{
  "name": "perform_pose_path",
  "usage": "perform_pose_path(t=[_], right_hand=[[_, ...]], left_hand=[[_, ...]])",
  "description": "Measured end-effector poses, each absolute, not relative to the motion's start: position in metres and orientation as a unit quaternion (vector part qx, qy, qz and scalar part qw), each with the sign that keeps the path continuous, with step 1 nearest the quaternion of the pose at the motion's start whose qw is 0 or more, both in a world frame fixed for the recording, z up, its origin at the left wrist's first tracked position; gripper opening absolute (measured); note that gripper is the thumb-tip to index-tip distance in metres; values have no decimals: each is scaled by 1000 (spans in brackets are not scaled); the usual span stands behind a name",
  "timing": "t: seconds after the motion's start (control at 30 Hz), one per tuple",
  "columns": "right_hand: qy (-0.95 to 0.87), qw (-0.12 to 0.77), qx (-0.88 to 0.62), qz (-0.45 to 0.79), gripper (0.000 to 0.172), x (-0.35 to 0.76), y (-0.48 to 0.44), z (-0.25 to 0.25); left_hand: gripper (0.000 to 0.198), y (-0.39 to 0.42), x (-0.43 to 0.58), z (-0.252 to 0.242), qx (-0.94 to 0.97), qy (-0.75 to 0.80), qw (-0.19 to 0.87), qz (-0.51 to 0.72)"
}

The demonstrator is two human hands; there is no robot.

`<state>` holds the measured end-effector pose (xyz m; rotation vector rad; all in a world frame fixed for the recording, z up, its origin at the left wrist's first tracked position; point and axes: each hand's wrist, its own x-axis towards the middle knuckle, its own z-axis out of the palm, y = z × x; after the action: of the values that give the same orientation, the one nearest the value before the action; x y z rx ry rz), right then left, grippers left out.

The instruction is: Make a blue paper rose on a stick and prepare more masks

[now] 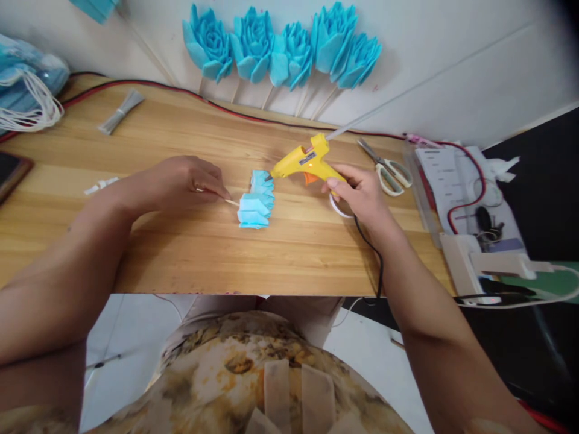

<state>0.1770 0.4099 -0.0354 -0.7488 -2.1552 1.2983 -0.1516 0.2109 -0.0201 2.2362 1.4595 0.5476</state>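
Observation:
My left hand (199, 181) pinches a thin wooden stick (232, 202). At the stick's far end sits a pleated light-blue piece (254, 211), which looks like a partly formed flower. Just behind it is another pleated blue strip (261, 182); I cannot tell whether the two are joined. My right hand (355, 190) is wrapped round the handle of a yellow glue gun (301, 161) with an orange trigger. The gun's nozzle points left, at the top of the blue strip. A clear glue stick (348, 126) juts from its back, and its black cord hangs over the table's front edge.
Several blue flowers (253, 45) on sticks lean against the wall. Scissors (389, 169) and a white ring (340, 206) lie near my right hand. A power strip (461, 259) is at right. At left are tied strips (121, 111), a blue bundle (27, 84) and a phone (12, 175).

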Motion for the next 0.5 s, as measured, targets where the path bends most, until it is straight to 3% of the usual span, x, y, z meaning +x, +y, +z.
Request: perform_pose_path(t=[0.3, 0.5], right_hand=[[-691, 339, -291, 568, 30, 174, 414, -36], [-683, 319, -300, 585, 39, 173, 411, -32]], left_hand=[[35, 211, -151, -20, 806, 522, 203, 194], [34, 211, -151, -21, 805, 524, 194, 197]])
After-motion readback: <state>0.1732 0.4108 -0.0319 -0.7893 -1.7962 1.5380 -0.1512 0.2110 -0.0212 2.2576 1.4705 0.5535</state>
